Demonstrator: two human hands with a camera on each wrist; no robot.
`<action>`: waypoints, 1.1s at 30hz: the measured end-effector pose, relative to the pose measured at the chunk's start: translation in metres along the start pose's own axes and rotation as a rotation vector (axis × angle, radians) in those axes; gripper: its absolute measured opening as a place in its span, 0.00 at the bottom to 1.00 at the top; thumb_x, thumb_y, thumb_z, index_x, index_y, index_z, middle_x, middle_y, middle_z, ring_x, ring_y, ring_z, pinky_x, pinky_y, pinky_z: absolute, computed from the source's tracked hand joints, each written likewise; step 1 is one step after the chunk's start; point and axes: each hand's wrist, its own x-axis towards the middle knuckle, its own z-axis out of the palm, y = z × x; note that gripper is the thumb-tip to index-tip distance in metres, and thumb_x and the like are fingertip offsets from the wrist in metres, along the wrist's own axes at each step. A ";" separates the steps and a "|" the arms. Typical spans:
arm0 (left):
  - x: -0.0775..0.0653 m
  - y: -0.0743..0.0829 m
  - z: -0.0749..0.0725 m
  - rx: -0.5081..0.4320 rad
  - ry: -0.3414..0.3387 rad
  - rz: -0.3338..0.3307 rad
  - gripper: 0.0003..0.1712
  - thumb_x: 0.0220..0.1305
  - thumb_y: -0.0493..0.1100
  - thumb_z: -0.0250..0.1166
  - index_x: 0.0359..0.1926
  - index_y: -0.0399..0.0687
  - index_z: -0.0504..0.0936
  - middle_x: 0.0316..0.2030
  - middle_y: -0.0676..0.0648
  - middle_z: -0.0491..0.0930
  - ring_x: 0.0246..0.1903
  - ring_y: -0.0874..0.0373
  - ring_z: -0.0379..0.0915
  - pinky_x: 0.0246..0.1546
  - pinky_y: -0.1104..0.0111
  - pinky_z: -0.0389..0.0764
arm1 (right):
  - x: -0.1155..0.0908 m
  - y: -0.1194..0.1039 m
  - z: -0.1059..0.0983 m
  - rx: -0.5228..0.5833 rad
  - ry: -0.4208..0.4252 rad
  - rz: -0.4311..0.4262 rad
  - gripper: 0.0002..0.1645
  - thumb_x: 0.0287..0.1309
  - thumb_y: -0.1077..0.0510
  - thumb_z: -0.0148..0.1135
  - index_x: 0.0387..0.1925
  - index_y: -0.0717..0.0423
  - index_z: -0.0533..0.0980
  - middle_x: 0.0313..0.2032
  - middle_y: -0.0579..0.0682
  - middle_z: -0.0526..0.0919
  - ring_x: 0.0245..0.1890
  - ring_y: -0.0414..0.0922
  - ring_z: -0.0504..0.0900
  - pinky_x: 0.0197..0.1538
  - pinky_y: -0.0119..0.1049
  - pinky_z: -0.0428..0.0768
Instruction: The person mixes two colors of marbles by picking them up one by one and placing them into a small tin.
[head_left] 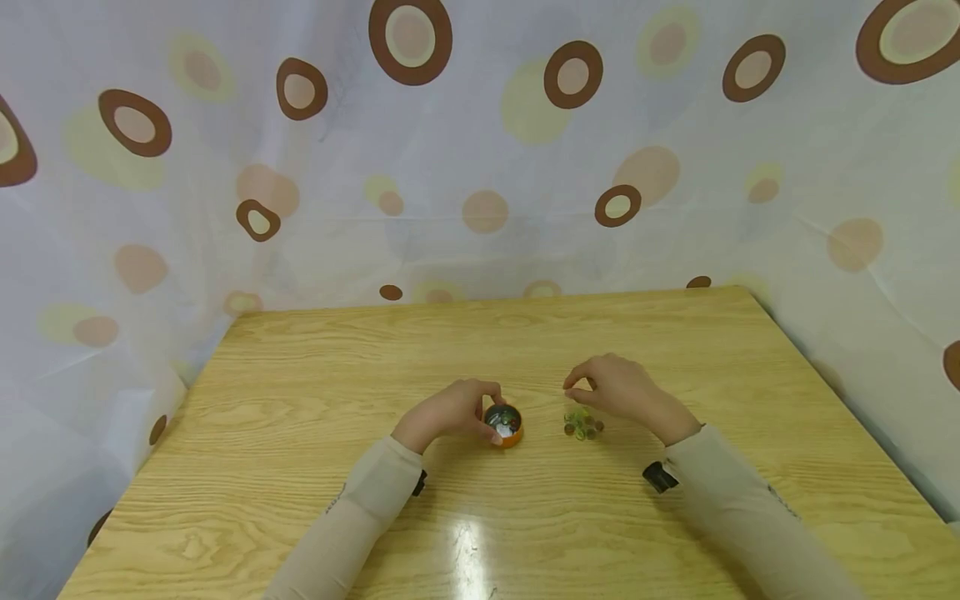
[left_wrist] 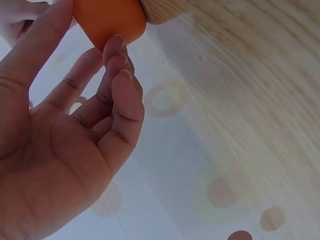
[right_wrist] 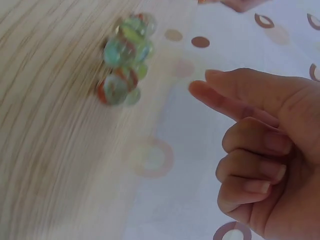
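Note:
A small round orange bowl (head_left: 512,444) with a dark, shiny inside stands on the table; something greenish lies in it, too small to tell clearly. My left hand (head_left: 450,412) grips its rim between thumb and fingers. In the left wrist view the orange wall (left_wrist: 112,20) shows beyond the fingertips. To the right of the bowl, several glass marbles (head_left: 580,425) lie clustered on the wood, green, clear and reddish. Just above and behind them hovers my right hand (head_left: 618,387). Its thumb and index tips (right_wrist: 215,75) are slightly apart with nothing visible between them; the other fingers are curled.
The wooden table (head_left: 337,367) reaches back to a pale curtain (head_left: 465,167) with brown and yellow rings, which also hangs along both sides. A dark wrist device (head_left: 660,477) sits at the right sleeve. Light glares off the table's near part.

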 end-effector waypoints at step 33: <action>-0.001 0.002 -0.001 -0.002 -0.005 -0.004 0.25 0.43 0.48 0.71 0.43 0.46 0.74 0.19 0.51 0.70 0.19 0.61 0.63 0.21 0.72 0.65 | -0.004 0.025 0.010 -0.002 -0.080 0.059 0.05 0.51 0.58 0.61 0.31 0.50 0.81 0.40 0.53 0.80 0.21 0.39 0.74 0.22 0.34 0.70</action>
